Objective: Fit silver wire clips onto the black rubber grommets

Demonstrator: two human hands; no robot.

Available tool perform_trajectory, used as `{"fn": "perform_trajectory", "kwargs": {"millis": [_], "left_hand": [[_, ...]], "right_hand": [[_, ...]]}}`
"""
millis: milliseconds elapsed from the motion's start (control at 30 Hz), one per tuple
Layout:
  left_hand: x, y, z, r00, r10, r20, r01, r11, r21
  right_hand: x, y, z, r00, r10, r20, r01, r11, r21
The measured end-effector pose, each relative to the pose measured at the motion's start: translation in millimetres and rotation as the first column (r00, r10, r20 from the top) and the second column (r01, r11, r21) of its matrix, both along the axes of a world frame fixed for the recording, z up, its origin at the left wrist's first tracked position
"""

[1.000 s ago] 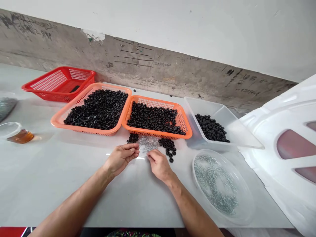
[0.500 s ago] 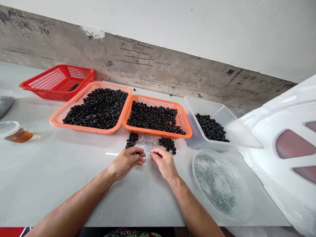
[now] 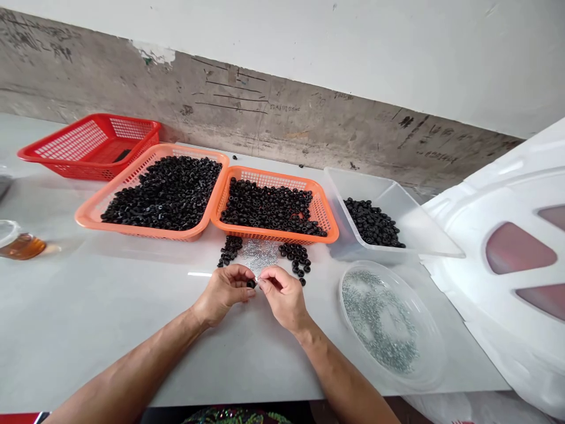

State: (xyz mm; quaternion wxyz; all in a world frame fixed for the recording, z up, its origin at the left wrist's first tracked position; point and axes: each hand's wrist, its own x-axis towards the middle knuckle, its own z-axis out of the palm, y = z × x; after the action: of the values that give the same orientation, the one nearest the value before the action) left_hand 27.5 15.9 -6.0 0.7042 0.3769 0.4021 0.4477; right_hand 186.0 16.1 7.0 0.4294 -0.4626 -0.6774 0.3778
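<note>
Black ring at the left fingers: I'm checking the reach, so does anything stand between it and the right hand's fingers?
Nothing visible does. The black ring sits at the left hand's fingers, and the right hand's fingers are just beside it, with only a narrow gap.

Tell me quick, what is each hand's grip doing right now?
Left hand: closed, holding a black ring.
Right hand: closed, pinching a tiny silvery bit, too small to tell what.

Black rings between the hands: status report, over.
Left hand pinching a black ring. Right hand against it, tiny silver piece at its fingertips, hard to make out. Loose black rings and silver bits just ahead on the table; nothing in the way.
</note>
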Motion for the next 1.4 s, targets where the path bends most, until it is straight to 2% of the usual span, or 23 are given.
{"fn": "perform_trajectory", "kwargs": {"millis": [233,367,533,633,733,867,967,1067,1167,1267,1400], "left_hand": [[1,1,-3.1,0.999,0.035,0.033,-0.034,0.999,-0.025],[-1,2,-4.0,0.996,0.069,0.05,-0.067,0.997,-0.033],[0,3,-0.1,0.992,0.064,0.111,-0.057,0.997,-0.06],[0,2,2.4,0.996,-0.034,0.082,0.04,0.997,-0.067],[-2,-1,3.4,0.967,-0.247,-0.065,0.245,0.969,-0.042],[-8,-4,4.2,0.826,-0.516,-0.228,0.533,0.846,0.02],[-12,-5,5.6,0.727,-0.604,-0.326,0.658,0.748,0.082],[-14,-6,6.8,0.692,-0.623,-0.365,0.698,0.707,0.115],[-15,-5,7.4,0.682,-0.637,-0.359,0.708,0.698,0.107],[-15,-4,7.8,0.691,-0.634,-0.347,0.698,0.71,0.093],[-15,-3,7.1,0.693,-0.637,-0.338,0.697,0.712,0.088]], "right_hand": [[1,1,-2.3,0.987,0.118,0.107,-0.134,0.978,0.157],[2,2,-0.3,0.979,0.171,0.114,-0.189,0.966,0.174],[4,5,-0.3,0.985,0.145,0.089,-0.158,0.975,0.157],[9,10,-2.7,0.992,0.059,0.111,-0.077,0.984,0.161],[13,20,-5.1,0.982,-0.02,0.186,-0.014,0.984,0.18],[6,35,-2.0,0.92,0.025,0.392,-0.126,0.964,0.236],[-10,46,1.7,0.829,0.068,0.555,-0.258,0.927,0.272],[-28,57,-0.2,0.731,0.071,0.679,-0.345,0.897,0.277],[-42,69,-7.1,0.66,0.061,0.749,-0.386,0.883,0.268],[-49,76,-13.9,0.627,0.06,0.776,-0.401,0.88,0.256],[-51,80,-18.5,0.627,0.058,0.777,-0.408,0.874,0.263]]}}
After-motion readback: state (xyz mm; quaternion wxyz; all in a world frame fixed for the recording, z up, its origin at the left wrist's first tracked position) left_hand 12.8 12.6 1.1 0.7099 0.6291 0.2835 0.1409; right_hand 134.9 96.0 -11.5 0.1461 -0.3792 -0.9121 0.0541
